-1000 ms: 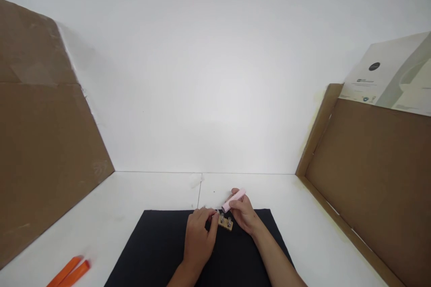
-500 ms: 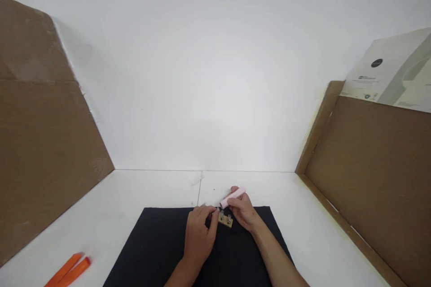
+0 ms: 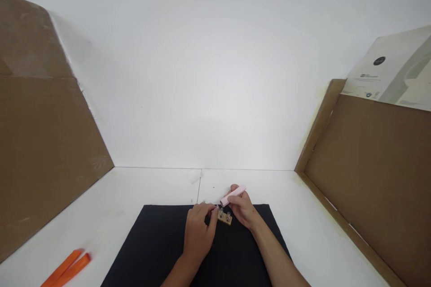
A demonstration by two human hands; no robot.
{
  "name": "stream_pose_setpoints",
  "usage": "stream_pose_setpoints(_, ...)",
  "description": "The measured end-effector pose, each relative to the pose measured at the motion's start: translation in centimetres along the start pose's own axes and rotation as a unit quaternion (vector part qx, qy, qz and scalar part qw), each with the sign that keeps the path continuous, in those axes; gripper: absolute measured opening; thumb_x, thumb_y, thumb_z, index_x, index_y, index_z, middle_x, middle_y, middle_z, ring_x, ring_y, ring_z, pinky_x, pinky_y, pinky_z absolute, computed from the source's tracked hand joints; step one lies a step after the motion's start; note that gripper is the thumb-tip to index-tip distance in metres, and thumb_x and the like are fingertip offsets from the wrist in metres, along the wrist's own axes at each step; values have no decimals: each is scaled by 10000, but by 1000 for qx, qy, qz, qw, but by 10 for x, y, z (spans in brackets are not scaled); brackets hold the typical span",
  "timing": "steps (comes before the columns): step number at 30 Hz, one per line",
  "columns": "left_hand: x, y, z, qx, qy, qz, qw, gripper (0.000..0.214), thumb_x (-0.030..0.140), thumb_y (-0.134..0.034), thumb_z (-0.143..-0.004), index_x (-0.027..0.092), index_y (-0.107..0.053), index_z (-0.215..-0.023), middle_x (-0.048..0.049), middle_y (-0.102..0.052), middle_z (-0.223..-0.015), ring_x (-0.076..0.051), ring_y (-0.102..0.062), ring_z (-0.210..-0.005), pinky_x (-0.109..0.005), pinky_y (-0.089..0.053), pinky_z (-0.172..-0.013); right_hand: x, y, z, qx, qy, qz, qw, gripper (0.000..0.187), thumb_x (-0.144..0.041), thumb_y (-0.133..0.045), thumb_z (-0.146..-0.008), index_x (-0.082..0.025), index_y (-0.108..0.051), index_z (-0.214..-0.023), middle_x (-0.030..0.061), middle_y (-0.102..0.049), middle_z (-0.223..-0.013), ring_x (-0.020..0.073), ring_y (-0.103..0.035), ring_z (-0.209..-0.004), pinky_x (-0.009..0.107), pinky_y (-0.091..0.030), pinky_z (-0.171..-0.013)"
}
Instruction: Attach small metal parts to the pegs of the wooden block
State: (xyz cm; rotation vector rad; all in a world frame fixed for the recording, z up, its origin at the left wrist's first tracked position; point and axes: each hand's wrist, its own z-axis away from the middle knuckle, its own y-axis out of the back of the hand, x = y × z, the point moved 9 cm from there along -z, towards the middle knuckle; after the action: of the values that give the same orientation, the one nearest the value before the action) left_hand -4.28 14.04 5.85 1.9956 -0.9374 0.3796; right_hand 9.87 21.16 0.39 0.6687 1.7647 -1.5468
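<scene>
Near the far edge of a black mat (image 3: 155, 242), my left hand (image 3: 200, 228) is closed, thumb and fingertips together at the left end of a small tan board (image 3: 225, 218). Clear, bulb-like pieces with metal bases stand along the board. The fingers hide its left end. My right hand (image 3: 244, 210) grips a pale pink tube (image 3: 233, 195) between thumb and fingers. The tube slants, its lower left end just above and behind the board. Whether it touches one of the clear pieces cannot be made out.
Two orange strips (image 3: 72, 269) lie on the white table (image 3: 128, 197) at the lower left. Brown cardboard panels stand on the left (image 3: 47, 130) and right (image 3: 377, 152), with a white wall (image 3: 208, 71) behind. A small translucent scrap (image 3: 195, 176) lies near the wall.
The view has shifted very slightly, moving the scene a little upward. Both hands keep almost the same pose, the right one still holding the pink tube beside the board.
</scene>
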Motion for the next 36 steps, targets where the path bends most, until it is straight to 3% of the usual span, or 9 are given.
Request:
stream_pose_setpoints(18,1,1,0,3,6,-3,1000,203,295,-495,-939,202,-643,-837,-18,-632,-753,-177,-567,-732,-326,-401,-723,0,-5,2,-36,-7,8,999,396,-90,-778,-551,-207,-528,-836,-45,-636,-629,130,-550,-570,255,-421,-592)
stream_pose_setpoints(25,1,1,-1,3,6,-3,1000,214,295,-486,-941,200,-647,-835,-24,-633,-744,-181,-564,-725,-330,-401,-717,-1,0,1,4,4,10,1000,420,-115,-810,-576,-215,-500,-841,-51,-627,-626,135,-575,-600,255,-429,-619)
stream_pose_setpoints(33,2,2,0,6,2,-4,1000,214,294,-484,-941,200,-643,-833,-28,-638,-749,-184,-571,-731,-330,-409,-719,-1,-7,3,-46,0,13,999,383,-91,-772,-561,-220,-515,-815,-50,-629,-621,135,-547,-561,257,-427,-577)
stream_pose_setpoints(36,2,2,0,10,1,-4,1000,210,287,-488,-937,200,-646,-829,-28,-638,-745,-183,-572,-729,-329,-409,-719,-2,-7,3,-37,3,10,999,388,-94,-775,-571,-221,-509,-824,-53,-623,-619,138,-556,-572,258,-426,-585)
